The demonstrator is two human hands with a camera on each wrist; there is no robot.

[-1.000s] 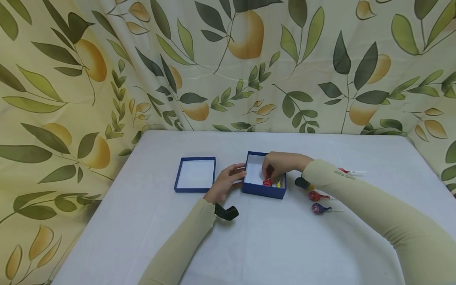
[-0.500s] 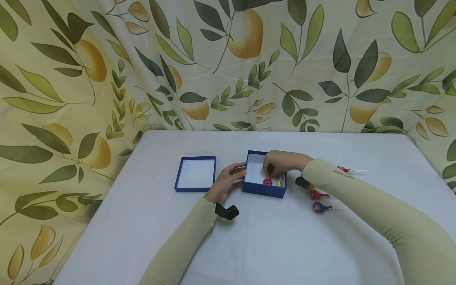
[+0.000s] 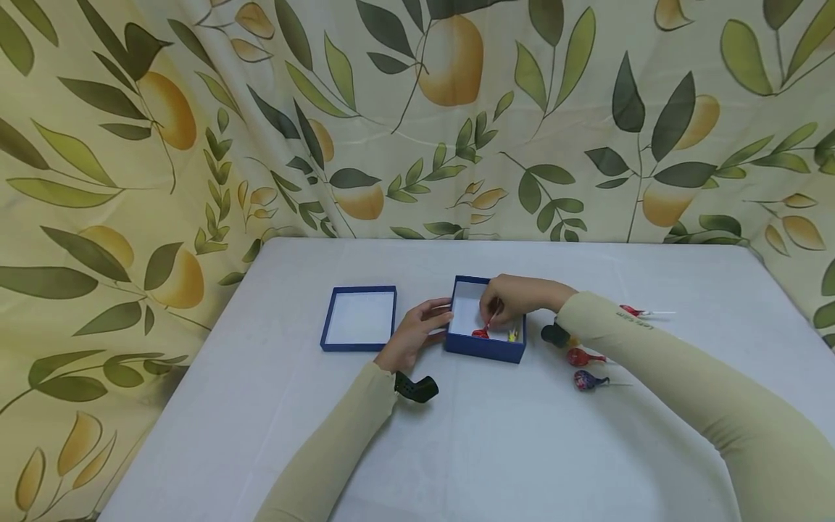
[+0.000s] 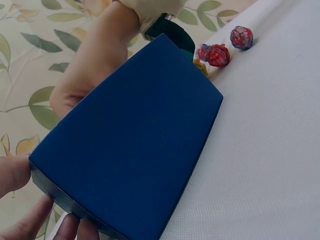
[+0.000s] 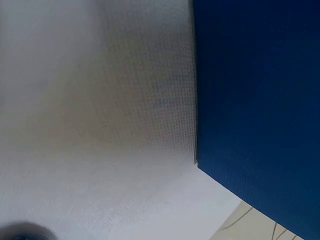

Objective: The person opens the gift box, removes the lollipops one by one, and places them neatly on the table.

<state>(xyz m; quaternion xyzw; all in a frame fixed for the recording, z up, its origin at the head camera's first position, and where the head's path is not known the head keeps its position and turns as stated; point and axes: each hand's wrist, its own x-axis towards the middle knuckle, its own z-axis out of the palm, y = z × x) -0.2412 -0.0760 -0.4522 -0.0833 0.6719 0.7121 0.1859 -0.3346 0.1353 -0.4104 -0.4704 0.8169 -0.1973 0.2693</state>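
Observation:
A blue box (image 3: pixel 484 349) with a white inside stands on the table. My left hand (image 3: pixel 412 335) rests its fingertips against the box's left wall; the left wrist view shows fingers (image 4: pixel 30 220) touching that side. Inside the box, my right hand (image 3: pixel 518 296) pinches the stick of a red lollipop (image 3: pixel 480 333), whose head is low by the near wall. A yellow-wrapped piece (image 3: pixel 512 335) lies in the box's near right corner. The right wrist view shows only the blue outer wall (image 5: pixel 260 100) and tabletop; the right hand is hidden there.
The blue-rimmed lid (image 3: pixel 358 348) lies inside-up to the left. Right of the box are a red lollipop (image 3: pixel 583 357), a purple lollipop (image 3: pixel 589 380) and another red one (image 3: pixel 631 311) farther back. A yellow one (image 3: pixel 573 341) is partly hidden by the right wrist. A patterned curtain (image 3: pixel 417 145) hangs behind.
The red lollipop's head has shifted slightly left inside the box, and its stick now shows tilted up to the right hand's fingers. My left hand stays against the box.

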